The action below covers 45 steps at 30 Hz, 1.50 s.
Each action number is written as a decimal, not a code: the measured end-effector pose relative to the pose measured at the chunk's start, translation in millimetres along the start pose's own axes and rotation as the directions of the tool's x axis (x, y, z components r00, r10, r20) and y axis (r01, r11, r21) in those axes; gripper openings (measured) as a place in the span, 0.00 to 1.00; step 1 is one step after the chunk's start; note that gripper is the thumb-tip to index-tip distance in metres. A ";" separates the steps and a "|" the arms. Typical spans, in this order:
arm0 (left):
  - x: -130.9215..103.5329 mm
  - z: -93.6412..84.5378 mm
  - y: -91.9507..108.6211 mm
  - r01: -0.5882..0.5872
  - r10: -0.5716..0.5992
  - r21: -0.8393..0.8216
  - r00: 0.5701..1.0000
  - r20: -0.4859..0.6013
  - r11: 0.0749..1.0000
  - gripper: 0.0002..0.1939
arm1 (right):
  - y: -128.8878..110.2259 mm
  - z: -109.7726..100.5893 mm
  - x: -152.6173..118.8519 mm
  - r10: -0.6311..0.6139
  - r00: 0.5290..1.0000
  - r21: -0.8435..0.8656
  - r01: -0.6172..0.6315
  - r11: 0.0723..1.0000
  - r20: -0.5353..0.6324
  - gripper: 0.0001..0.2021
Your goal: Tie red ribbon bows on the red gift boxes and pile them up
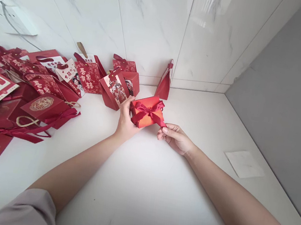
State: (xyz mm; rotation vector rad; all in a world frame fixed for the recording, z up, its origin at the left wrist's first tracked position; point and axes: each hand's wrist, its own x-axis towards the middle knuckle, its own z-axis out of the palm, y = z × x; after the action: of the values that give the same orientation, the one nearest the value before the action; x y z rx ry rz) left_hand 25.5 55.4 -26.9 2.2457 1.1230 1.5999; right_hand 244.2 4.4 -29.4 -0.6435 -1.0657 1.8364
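A small orange-red gift box [142, 120] is tilted up above the white table, its top facing me. Dark red satin ribbon [149, 111] crosses it and is tied in a bow. My left hand [126, 121] grips the box by its left side, thumb underneath and fingers at the upper edge. My right hand [176, 137] pinches one ribbon tail between thumb and fingers at the box's lower right. Just behind the left hand stands a red gift box with a printed picture [116, 89].
Many red gift boxes and bags [46, 84] are heaped on the left. One narrow red box [165, 80] stands against the tiled wall [153, 21]. A white paper square [243, 163] lies on the table [150, 188] at right, near a grey panel [292, 85].
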 end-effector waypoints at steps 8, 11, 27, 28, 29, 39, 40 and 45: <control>1.5 -0.2 4.0 0.050 -0.049 -0.053 0.999 0.017 0.997 0.55 | -1.4 -1.5 0.5 -0.027 0.999 0.044 0.029 0.999 -0.026 0.13; 2.3 -0.3 6.1 0.059 -0.058 -0.066 0.998 0.013 0.996 0.55 | -1.5 -0.4 0.4 -0.037 0.999 0.045 0.038 0.998 -0.039 0.13; 3.4 -3.3 6.6 0.079 -0.079 0.001 0.997 -0.028 0.997 0.55 | 2.3 2.4 3.7 -0.094 0.971 0.049 0.107 0.993 -0.219 0.09; 3.4 -3.4 6.7 0.082 -0.082 0.001 0.996 -0.026 0.997 0.55 | 2.3 2.5 3.7 -0.097 0.970 0.047 0.110 0.993 -0.223 0.09; 3.4 -3.5 6.8 0.083 -0.083 -0.001 0.996 -0.026 0.997 0.55 | 2.3 2.6 3.8 -0.098 0.970 0.046 0.111 0.993 -0.224 0.09; 3.9 -4.1 6.5 0.098 -0.098 0.005 0.995 -0.033 0.995 0.55 | 2.4 2.3 3.9 -0.082 0.978 0.026 0.088 0.996 -0.190 0.09; 3.9 -4.2 7.1 0.096 -0.096 0.004 0.995 -0.029 0.995 0.54 | 2.3 2.4 4.0 -0.080 0.978 0.026 0.087 0.996 -0.192 0.09; 3.5 -4.9 12.7 0.084 -0.084 -0.018 0.996 -0.004 0.996 0.54 | 2.8 3.0 5.2 -0.083 0.974 0.014 0.088 0.996 -0.210 0.10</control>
State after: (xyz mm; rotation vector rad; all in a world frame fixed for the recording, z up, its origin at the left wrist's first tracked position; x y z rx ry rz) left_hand 27.8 47.4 -15.6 2.1545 1.1827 1.5774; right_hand 238.2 7.2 -30.4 -0.7478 -0.9181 1.6641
